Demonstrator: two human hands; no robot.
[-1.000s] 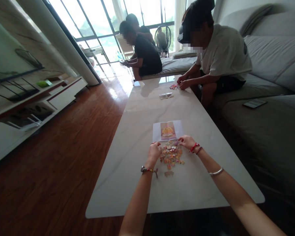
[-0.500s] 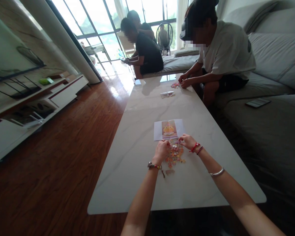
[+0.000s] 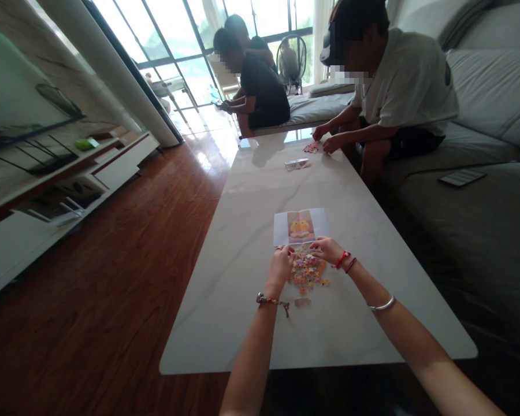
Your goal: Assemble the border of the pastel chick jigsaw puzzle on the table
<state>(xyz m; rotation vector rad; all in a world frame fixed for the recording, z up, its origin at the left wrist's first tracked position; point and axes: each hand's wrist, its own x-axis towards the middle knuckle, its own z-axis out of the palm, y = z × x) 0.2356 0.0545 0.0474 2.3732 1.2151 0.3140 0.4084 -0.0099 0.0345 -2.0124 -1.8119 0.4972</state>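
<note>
A loose heap of small jigsaw puzzle pieces (image 3: 307,271), orange, yellow and pink, lies on the white marble-look table (image 3: 225,300). My left hand (image 3: 281,264) is at the heap's left edge, its fingers curled together. From the right, my right hand (image 3: 328,249) reaches over the top of the heap with thumb and fingers pinched. What either hand pinches is too small to make out. Just beyond the hands lies a creased picture sheet (image 3: 281,228) showing a yellow figure. A small pale strip (image 3: 302,301), perhaps joined pieces, rests nearer to me.
Across the table a person in a white shirt (image 3: 420,81) bends over another pile of pieces (image 3: 311,148). A clear packet (image 3: 297,164) lies between us. The grey sofa (image 3: 494,208) runs along the right, with a phone-like slab (image 3: 463,177) on it. Other people sit near the windows.
My right hand has shifted slightly left over the heap. My left hand has drawn a little left, uncovering more pieces. The view has tilted slightly.
</note>
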